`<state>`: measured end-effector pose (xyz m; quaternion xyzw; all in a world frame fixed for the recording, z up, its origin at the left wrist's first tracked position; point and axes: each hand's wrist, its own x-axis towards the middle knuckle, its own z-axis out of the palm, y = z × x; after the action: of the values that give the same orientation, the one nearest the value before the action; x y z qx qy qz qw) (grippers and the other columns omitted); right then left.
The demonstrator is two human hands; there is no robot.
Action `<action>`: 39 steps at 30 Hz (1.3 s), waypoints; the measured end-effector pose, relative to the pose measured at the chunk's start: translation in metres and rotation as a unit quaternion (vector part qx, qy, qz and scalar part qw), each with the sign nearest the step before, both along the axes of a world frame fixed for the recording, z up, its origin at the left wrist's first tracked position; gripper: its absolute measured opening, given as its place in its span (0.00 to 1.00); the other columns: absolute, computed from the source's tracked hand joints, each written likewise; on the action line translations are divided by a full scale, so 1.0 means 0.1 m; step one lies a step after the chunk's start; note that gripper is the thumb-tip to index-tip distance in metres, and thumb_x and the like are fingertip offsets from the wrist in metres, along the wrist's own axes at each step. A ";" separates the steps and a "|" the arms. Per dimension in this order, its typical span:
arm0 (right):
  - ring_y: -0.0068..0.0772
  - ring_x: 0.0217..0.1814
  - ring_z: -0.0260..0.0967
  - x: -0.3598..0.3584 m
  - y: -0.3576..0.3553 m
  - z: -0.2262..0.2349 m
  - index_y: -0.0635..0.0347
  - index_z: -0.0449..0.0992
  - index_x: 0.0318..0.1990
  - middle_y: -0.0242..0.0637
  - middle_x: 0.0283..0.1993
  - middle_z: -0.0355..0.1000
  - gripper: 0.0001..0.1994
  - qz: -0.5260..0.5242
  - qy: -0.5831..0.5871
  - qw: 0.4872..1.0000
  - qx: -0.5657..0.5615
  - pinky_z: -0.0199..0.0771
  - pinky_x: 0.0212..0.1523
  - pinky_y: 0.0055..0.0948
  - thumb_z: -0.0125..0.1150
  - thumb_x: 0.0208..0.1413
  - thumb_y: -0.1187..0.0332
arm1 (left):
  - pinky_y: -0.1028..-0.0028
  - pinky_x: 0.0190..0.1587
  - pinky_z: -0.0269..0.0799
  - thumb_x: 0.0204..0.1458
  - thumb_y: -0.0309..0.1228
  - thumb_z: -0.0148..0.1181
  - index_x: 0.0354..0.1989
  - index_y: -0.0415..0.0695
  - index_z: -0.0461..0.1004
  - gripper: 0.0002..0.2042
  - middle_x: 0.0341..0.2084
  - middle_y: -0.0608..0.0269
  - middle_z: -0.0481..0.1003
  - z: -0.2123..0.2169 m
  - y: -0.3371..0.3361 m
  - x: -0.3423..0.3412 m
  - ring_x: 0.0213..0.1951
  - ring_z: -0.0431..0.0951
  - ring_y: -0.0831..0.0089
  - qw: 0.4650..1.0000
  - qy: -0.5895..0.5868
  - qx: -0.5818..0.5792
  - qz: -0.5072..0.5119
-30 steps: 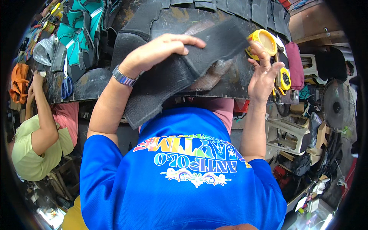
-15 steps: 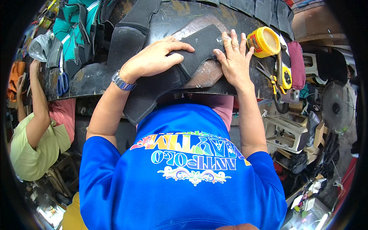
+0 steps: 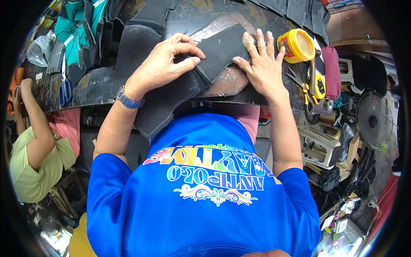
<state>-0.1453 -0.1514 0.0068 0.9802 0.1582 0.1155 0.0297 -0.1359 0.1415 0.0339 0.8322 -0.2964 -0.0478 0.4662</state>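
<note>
A long black padded fabric piece [image 3: 171,98] lies across the worn brown work slab [image 3: 227,81] on the dark bench, its lower end hanging over the bench edge toward my blue shirt. My left hand [image 3: 165,64] pinches a fold of the fabric near its middle between thumb and fingers. My right hand [image 3: 263,64] presses flat with spread fingers on the fabric's far right end. A metal watch [image 3: 128,100] is on my left wrist.
A yellow open tin [image 3: 295,45] stands right of my right hand, with yellow-handled scissors [image 3: 304,85] and a yellow tape measure [image 3: 319,85] beside it. More black pieces [image 3: 137,38] and teal pieces [image 3: 81,30] lie at the back left, blue scissors [image 3: 65,92] too. Another person in a light green shirt [image 3: 32,167] works at left.
My right hand left the yellow tin and came down flat on the fabric's right end. My left hand shifted from pressing the fabric to pinching a fold in it.
</note>
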 end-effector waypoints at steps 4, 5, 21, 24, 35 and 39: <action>0.51 0.82 0.30 -0.05 0.03 0.06 0.26 0.59 0.72 0.45 0.79 0.43 0.33 0.067 0.020 0.997 0.013 0.25 0.72 0.72 0.45 0.60 0.33 | 0.70 0.55 0.70 0.55 0.33 0.63 0.43 0.48 0.83 0.09 0.46 0.59 0.75 -0.06 0.04 0.00 0.51 0.76 0.66 1.000 0.011 -0.018 0.009; 0.52 0.82 0.30 -0.08 0.06 0.07 0.25 0.59 0.71 0.44 0.79 0.43 0.33 0.072 0.022 0.997 0.004 0.25 0.72 0.72 0.45 0.60 0.33 | 0.69 0.55 0.71 0.55 0.34 0.63 0.43 0.49 0.84 0.10 0.45 0.59 0.75 -0.07 0.04 0.00 0.51 0.76 0.64 1.000 0.008 -0.019 0.010; 0.54 0.82 0.29 -0.43 0.24 0.25 0.43 0.77 0.60 0.39 0.77 0.50 0.31 0.163 0.213 0.885 0.380 0.18 0.72 0.68 0.32 0.68 0.39 | 0.71 0.57 0.67 0.55 0.31 0.63 0.47 0.44 0.81 0.12 0.47 0.60 0.75 -0.08 0.03 -0.03 0.53 0.74 0.69 0.999 0.040 -0.018 0.016; 0.48 0.82 0.33 -0.16 0.03 0.34 0.55 0.77 0.59 0.44 0.72 0.61 0.40 0.100 0.127 0.883 0.440 0.28 0.76 0.53 0.20 0.69 0.37 | 0.71 0.58 0.66 0.55 0.31 0.63 0.47 0.44 0.81 0.12 0.47 0.59 0.75 -0.07 0.02 -0.03 0.53 0.74 0.68 0.997 0.074 -0.024 0.017; 0.45 0.83 0.30 0.30 0.07 0.03 0.50 0.62 0.71 0.42 0.78 0.49 0.40 0.034 -0.021 0.999 -0.037 0.21 0.72 0.72 0.42 0.61 0.32 | 0.68 0.60 0.66 0.55 0.33 0.62 0.46 0.46 0.82 0.12 0.50 0.58 0.73 -0.13 0.00 -0.07 0.55 0.73 0.64 0.999 0.037 -0.024 0.029; 0.47 0.83 0.30 0.31 0.12 0.09 0.44 0.59 0.72 0.43 0.78 0.47 0.39 0.049 0.010 0.998 -0.045 0.23 0.72 0.72 0.41 0.60 0.31 | 0.67 0.60 0.66 0.55 0.34 0.62 0.46 0.47 0.82 0.11 0.50 0.57 0.73 -0.13 0.00 -0.08 0.55 0.73 0.64 0.999 0.027 -0.018 0.034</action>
<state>-0.1141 -0.1390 0.0163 0.9701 0.2110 0.1001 0.0666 -0.1436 0.1411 0.0206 0.8318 -0.2558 -0.0489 0.4902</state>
